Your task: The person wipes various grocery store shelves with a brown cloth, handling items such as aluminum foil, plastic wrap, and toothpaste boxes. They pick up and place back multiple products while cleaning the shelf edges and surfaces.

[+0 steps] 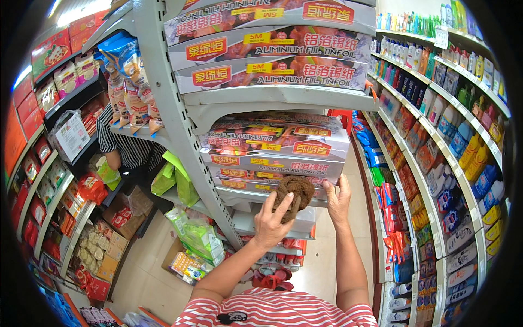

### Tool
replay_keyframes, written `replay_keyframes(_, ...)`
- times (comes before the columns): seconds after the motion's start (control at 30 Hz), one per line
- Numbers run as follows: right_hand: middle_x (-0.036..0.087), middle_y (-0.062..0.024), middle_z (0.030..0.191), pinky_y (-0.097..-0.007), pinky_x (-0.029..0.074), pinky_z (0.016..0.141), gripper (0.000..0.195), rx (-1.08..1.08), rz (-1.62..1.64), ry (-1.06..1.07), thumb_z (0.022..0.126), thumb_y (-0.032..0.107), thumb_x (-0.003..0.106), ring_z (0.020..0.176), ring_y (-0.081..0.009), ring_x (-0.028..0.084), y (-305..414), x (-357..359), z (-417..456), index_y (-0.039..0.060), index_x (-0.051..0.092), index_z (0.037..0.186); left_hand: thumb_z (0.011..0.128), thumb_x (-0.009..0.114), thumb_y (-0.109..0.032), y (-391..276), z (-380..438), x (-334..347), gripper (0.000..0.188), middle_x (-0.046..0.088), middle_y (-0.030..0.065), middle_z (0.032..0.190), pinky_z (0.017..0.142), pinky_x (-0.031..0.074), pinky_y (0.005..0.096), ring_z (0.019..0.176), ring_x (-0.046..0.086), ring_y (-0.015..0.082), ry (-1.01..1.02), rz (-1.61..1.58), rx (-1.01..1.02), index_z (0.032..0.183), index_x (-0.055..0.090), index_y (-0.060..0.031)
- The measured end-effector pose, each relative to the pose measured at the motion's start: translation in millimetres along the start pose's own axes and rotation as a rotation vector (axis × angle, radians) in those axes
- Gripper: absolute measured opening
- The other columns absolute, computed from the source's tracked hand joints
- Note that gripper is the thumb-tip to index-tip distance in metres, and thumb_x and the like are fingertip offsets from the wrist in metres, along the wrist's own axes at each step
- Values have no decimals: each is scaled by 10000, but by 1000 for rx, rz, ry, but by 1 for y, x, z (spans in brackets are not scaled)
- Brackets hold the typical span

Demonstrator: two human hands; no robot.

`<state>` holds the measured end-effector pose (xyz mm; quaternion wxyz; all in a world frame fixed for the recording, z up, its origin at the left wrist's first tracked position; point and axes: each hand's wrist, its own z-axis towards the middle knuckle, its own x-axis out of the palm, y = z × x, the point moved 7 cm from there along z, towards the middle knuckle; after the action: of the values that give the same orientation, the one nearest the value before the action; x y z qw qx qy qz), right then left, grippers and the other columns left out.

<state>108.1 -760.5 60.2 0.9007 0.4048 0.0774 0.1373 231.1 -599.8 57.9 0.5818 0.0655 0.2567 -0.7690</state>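
Observation:
My left hand holds a bunched brown cloth against the lower front of a stack of aluminium foil boxes on a grey metal shelf. At the right end of that stack, my right hand has its thumb and fingers at the corner of the lower boxes and the shelf edge. More foil boxes lie stacked on the shelf above. The cloth hides part of the lowest boxes.
A slotted metal upright and hanging snack bags stand at the left. Beyond them is a person in a striped top. An open carton is on the tiled floor. Shelves of bottles line the right side.

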Motion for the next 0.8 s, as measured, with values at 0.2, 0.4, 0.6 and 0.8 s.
replay_keyframes(0.2, 546, -104, 997, -301, 447, 782, 500, -25, -22, -20, 823, 346, 630, 912, -178, 545, -5, 2, 0, -12, 505, 1149, 604, 675, -18, 40, -6, -41, 600, 485, 211, 1129, 754, 488, 397, 935, 559, 360, -156, 70, -133, 1183, 532, -81)
replay_keyframes(0.4, 566, -125, 969, -321, 439, 733, 566, -8, -84, -54, 825, 462, 575, 858, -210, 547, -23, 2, -3, 4, 509, 1151, 697, 621, 51, 74, -17, -68, 567, 478, 173, 1100, 867, 408, 373, 1007, 498, 318, -376, -49, -411, 1230, 432, 1)
replay_keyframes(0.6, 586, -118, 905, -347, 438, 703, 577, -104, -226, -126, 822, 506, 547, 812, -233, 560, -17, 3, -3, 9, 529, 1115, 637, 688, -62, 28, -28, -14, 637, 452, 243, 1122, 784, 464, 419, 979, 511, 386, -154, 111, -178, 1228, 456, -12)
replay_keyframes(0.8, 607, -99, 830, -336, 451, 668, 569, -30, -159, -84, 806, 502, 579, 758, -210, 592, -4, 2, -1, -4, 554, 1066, 576, 701, -97, -5, -28, 27, 648, 468, 199, 1140, 720, 507, 383, 922, 559, 353, 121, -82, 3, 1201, 535, -131)
